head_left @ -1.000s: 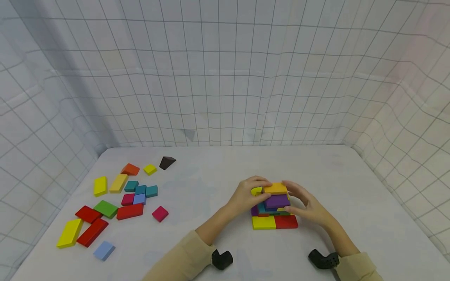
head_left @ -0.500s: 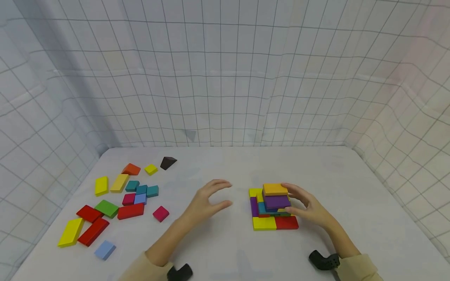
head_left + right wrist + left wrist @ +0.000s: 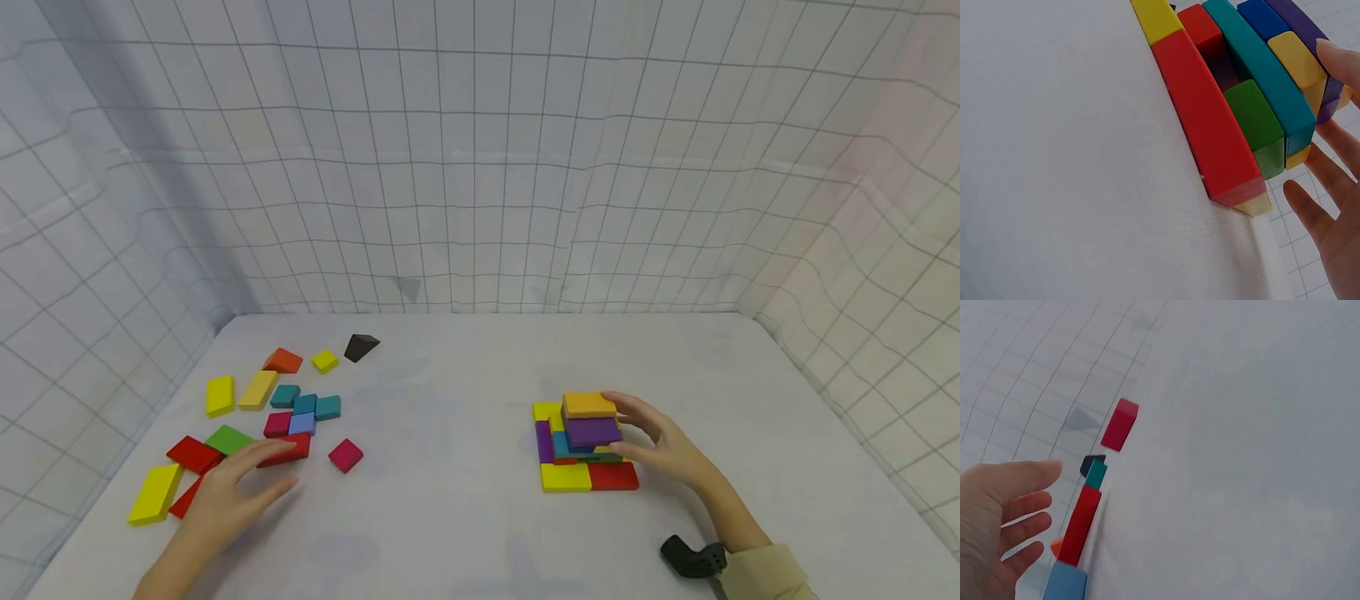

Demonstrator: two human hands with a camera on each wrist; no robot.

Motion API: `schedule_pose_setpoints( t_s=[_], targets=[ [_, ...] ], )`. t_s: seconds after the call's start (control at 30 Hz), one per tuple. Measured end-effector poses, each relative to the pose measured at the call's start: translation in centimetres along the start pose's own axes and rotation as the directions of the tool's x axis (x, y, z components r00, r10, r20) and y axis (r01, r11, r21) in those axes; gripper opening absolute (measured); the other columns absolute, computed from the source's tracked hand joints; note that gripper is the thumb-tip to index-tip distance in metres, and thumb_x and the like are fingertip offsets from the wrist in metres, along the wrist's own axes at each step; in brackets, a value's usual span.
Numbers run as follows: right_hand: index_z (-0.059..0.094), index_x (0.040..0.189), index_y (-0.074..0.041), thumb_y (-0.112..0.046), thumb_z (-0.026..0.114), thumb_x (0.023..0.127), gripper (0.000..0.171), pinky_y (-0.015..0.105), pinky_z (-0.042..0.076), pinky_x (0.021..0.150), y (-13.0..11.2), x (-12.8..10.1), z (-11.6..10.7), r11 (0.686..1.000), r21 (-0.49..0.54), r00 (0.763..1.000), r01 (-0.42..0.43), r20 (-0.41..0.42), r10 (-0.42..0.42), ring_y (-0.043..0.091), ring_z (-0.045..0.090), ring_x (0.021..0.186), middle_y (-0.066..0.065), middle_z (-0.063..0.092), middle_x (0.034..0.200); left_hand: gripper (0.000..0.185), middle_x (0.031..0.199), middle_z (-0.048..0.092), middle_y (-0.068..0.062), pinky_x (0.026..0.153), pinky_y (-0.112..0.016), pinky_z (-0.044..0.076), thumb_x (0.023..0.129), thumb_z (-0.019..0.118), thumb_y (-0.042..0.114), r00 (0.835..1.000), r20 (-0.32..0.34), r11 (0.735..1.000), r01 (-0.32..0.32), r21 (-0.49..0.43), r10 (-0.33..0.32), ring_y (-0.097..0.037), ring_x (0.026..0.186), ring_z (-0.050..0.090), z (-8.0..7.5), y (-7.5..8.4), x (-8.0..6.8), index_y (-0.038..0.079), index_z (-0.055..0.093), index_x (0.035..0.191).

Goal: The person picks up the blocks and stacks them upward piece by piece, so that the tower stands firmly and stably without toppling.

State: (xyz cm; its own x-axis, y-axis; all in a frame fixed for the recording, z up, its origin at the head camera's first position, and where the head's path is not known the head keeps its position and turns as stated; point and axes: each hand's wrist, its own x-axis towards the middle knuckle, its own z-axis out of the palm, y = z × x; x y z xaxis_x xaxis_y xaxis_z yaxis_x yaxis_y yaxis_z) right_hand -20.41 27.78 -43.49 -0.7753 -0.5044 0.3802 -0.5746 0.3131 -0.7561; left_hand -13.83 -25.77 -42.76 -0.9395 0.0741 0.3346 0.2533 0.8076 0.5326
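My left hand (image 3: 225,504) hovers over the loose wooden blocks, fingers spread and nothing between them. Its fingertips overlap a long red block (image 3: 297,451) in the head view; in the left wrist view that red block (image 3: 1080,526) shows beyond the thumb. On the right stands a layered block stack, with an orange block (image 3: 588,405) on top and a purple block (image 3: 592,432) below it. My right hand (image 3: 663,442) reaches round the stack's right side, its fingers loosely curved. The thumb lies at the purple layer, the index fingertip at the orange block's far corner.
Around the left hand lie a green block (image 3: 228,439), a yellow block (image 3: 156,494) and several others. A crimson block (image 3: 346,456) sits apart to their right. A dark wedge (image 3: 362,347) lies farther back. White gridded cloth (image 3: 480,208) hangs behind the table.
My left hand has left the stack and swept left across the table to the loose blocks. The right hand has stayed at the stack, which keeps its shape.
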Motion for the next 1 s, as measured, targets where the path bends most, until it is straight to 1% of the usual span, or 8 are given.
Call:
schedule_pose_setpoints(
  t_s=[0.13, 0.3, 0.43, 0.53, 0.6, 0.83, 0.93, 1.0],
  targets=[
    [0.037, 0.138, -0.005, 0.003, 0.065, 0.080, 0.065, 0.026, 0.041, 0.096, 0.0, -0.1, -0.1, 1.000, 0.000, 1.000, -0.007, -0.003, 0.007, 0.004, 0.041, 0.121, 0.010, 0.042, 0.137, 0.043, 0.106, 0.061, -0.010, 0.074, 0.005, 0.029, 0.071, 0.079, 0.016, 0.999, -0.051, 1.000, -0.003, 0.020, 0.004, 0.013, 0.094, 0.039, -0.6, -2.4, -0.8, 0.009, 0.063, 0.110],
    [0.037, 0.138, -0.006, 0.003, 0.065, 0.080, 0.065, 0.027, 0.041, 0.096, 0.1, -0.1, -0.1, 1.000, -0.002, 1.000, -0.015, -0.002, 0.015, 0.004, 0.041, 0.121, 0.009, 0.042, 0.137, 0.041, 0.106, 0.058, -0.013, 0.072, 0.005, 0.029, 0.070, 0.079, 0.012, 0.999, -0.047, 0.997, -0.012, 0.083, 0.016, -0.018, 0.095, 0.051, -0.5, -3.7, -0.6, 0.005, 0.064, 0.108],
    [0.037, 0.138, -0.006, 0.002, 0.065, 0.080, 0.064, 0.030, 0.042, 0.096, 0.1, 0.0, 0.0, 1.000, -0.004, 1.000, -0.017, -0.002, 0.017, 0.004, 0.041, 0.121, 0.010, 0.042, 0.137, 0.043, 0.111, 0.054, -0.019, 0.078, -0.029, 0.052, 0.069, 0.078, 0.007, 1.000, -0.018, 0.992, -0.006, 0.126, 0.008, -0.035, 0.099, 0.049, -0.3, -4.0, -0.3, 0.001, 0.063, 0.109],
    [0.038, 0.137, -0.006, 0.001, 0.066, 0.080, 0.064, 0.032, 0.043, 0.095, 0.0, 0.0, 0.0, 1.000, -0.010, 1.000, -0.024, -0.008, 0.024, 0.004, 0.041, 0.121, 0.011, 0.043, 0.136, 0.044, 0.111, 0.053, -0.021, 0.075, -0.056, 0.047, 0.069, 0.077, 0.006, 1.000, 0.007, 0.990, 0.012, 0.142, -0.013, -0.037, 0.099, 0.048, -0.2, -4.1, -0.1, -0.001, 0.062, 0.111],
    [0.038, 0.137, -0.007, 0.001, 0.066, 0.080, 0.064, 0.033, 0.043, 0.095, 0.0, 0.0, 0.0, 1.000, -0.011, 1.000, -0.029, -0.010, 0.029, 0.004, 0.042, 0.120, 0.011, 0.043, 0.136, 0.044, 0.108, 0.052, -0.021, 0.073, -0.056, 0.048, 0.070, 0.077, 0.006, 0.999, 0.020, 0.988, 0.026, 0.152, -0.029, -0.037, 0.095, 0.049, -0.2, -4.2, 0.0, -0.001, 0.062, 0.110],
    [0.038, 0.137, -0.007, 0.000, 0.065, 0.081, 0.063, 0.034, 0.043, 0.096, -0.1, 0.1, 0.0, 0.999, 0.004, 0.999, -0.044, -0.003, 0.044, 0.004, 0.041, 0.121, 0.012, 0.042, 0.137, 0.040, 0.105, 0.053, -0.022, 0.070, -0.050, 0.051, 0.071, 0.076, 0.004, 0.997, 0.053, 0.989, 0.042, 0.145, -0.050, -0.035, 0.092, 0.050, 0.0, -4.1, 0.5, 0.000, 0.061, 0.108],
    [0.038, 0.137, -0.007, 0.000, 0.065, 0.081, 0.063, 0.035, 0.043, 0.096, -0.1, 0.1, 0.0, 0.999, 0.006, 0.999, -0.045, -0.003, 0.045, 0.004, 0.041, 0.121, 0.012, 0.042, 0.137, 0.040, 0.104, 0.057, -0.017, 0.069, -0.029, 0.054, 0.071, 0.076, 0.006, 1.000, 0.005, 0.994, 0.010, 0.112, -0.010, -0.026, 0.089, 0.052, 0.1, -3.4, 0.7, 0.003, 0.062, 0.108],
    [0.038, 0.137, -0.007, 0.000, 0.065, 0.081, 0.063, 0.035, 0.042, 0.096, -0.1, 0.0, 0.0, 0.999, 0.007, 0.999, -0.043, -0.001, 0.043, 0.004, 0.041, 0.121, 0.011, 0.041, 0.138, 0.040, 0.102, 0.059, -0.013, 0.069, -0.012, 0.049, 0.069, 0.077, 0.005, 0.998, -0.052, 0.997, -0.039, 0.062, 0.042, -0.013, 0.088, 0.052, 0.3, -2.3, 1.1, 0.004, 0.063, 0.107]
  ],
)
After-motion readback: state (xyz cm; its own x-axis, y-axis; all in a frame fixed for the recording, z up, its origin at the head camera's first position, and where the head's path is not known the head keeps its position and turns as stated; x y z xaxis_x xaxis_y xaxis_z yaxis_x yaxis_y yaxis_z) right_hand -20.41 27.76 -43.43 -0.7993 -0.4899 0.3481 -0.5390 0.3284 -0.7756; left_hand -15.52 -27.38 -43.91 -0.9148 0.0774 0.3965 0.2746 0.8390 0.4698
